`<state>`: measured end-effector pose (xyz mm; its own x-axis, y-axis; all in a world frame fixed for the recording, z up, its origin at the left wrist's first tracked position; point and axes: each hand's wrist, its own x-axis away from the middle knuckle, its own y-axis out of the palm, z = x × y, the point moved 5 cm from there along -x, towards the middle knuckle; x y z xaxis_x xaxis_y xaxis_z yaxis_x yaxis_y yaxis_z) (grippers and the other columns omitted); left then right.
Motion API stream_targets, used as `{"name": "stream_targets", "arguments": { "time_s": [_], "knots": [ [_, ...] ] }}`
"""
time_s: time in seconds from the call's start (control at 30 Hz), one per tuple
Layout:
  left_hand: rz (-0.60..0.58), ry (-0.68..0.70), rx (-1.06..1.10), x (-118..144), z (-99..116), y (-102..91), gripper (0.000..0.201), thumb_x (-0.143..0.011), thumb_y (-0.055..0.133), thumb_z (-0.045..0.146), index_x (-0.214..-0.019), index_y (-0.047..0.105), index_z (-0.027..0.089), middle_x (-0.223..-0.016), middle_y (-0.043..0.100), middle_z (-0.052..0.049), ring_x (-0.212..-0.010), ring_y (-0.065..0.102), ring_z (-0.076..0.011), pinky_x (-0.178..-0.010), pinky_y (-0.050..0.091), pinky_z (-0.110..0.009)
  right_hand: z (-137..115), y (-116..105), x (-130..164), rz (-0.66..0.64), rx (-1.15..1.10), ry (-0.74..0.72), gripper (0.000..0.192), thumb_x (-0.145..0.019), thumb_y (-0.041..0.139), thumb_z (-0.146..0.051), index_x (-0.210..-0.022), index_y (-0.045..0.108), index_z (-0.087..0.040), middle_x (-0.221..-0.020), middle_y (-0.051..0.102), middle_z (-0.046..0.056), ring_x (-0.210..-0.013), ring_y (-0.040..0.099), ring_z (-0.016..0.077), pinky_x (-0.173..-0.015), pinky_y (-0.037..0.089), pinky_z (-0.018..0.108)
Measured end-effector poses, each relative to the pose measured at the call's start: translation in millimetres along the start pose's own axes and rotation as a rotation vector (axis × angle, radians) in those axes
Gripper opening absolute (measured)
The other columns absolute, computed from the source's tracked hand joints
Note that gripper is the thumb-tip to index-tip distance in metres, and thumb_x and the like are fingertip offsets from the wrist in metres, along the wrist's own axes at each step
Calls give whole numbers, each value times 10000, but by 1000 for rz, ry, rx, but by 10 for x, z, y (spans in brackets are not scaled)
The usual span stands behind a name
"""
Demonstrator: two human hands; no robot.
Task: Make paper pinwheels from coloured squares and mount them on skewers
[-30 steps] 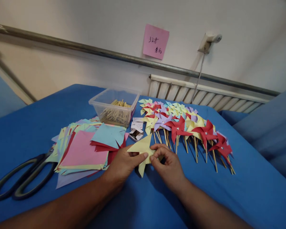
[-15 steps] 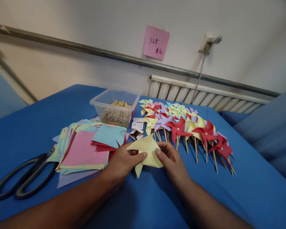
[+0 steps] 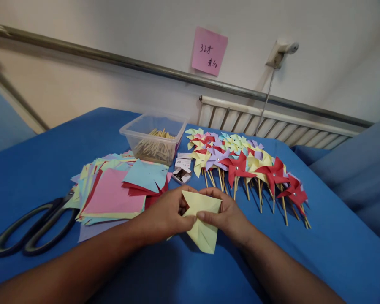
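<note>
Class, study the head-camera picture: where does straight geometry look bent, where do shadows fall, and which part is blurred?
In the head view the wall rail runs slanted and bowed, a wide-lens effect; soft shadows lie on the blue cloth beneath the yellow paper that the left hand and right hand hold; the far left edge is smeared; the pink note stays legible.

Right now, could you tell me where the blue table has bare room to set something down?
Bare blue cloth lies right of the pinwheels, and more behind the scissors, left of the clear tub. Crowded: from the paper stack to the pinwheels, both hands holding yellow paper.
</note>
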<state>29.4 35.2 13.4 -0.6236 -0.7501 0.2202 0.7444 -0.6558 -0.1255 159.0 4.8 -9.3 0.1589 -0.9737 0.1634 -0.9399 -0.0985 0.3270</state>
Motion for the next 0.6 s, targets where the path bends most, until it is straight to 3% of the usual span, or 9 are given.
{"name": "stream_targets", "arguments": {
  "time_s": [0.17, 0.3, 0.4, 0.5, 0.6],
  "knots": [
    [230, 45, -12, 25, 63, -47, 336, -645, 677, 162, -954, 551, 209, -680, 640, 31, -671, 640, -185, -587, 461, -255, 40, -8, -21, 145, -41, -90, 425, -596, 826, -262, -935, 583, -175, -729, 682, -17, -583, 599, 106, -567, 484, 218],
    [393, -61, 338, 34, -44, -39, 409, -658, 733, 209, -1027, 559, 187, -801, 685, -13, -708, 654, -186, -663, 502, -298, 79, -30, -25, 294, -176, -149, 379, -636, 806, -279, -920, 578, -174, -765, 699, 2, -610, 627, 133, -600, 512, 258],
    [278, -74, 689, 11, -97, 94, 374, -681, 737, 203, -1025, 598, 155, -951, 704, -84, -833, 667, -210, -771, 511, -339, 88, -49, -24, 365, -235, -192, 364, -659, 792, -281, -934, 583, -168, -827, 711, 29, -667, 653, 159, -647, 530, 293],
    [128, -65, 837, -7, -113, 222, 292, -695, 736, 190, -972, 657, 141, -926, 720, -93, -811, 667, -198, -762, 510, -318, 68, -70, -3, 434, -206, -238, 351, -675, 782, -278, -942, 581, -169, -810, 711, 22, -651, 652, 150, -624, 529, 273],
    [169, -98, 862, -21, -176, 247, 245, -684, 751, 172, -920, 692, 141, -842, 730, -66, -746, 662, -169, -718, 509, -277, 54, -55, 18, 457, -186, -249, 363, -681, 778, -286, -956, 570, -174, -777, 708, 9, -603, 643, 138, -581, 529, 259]
  ]
}}
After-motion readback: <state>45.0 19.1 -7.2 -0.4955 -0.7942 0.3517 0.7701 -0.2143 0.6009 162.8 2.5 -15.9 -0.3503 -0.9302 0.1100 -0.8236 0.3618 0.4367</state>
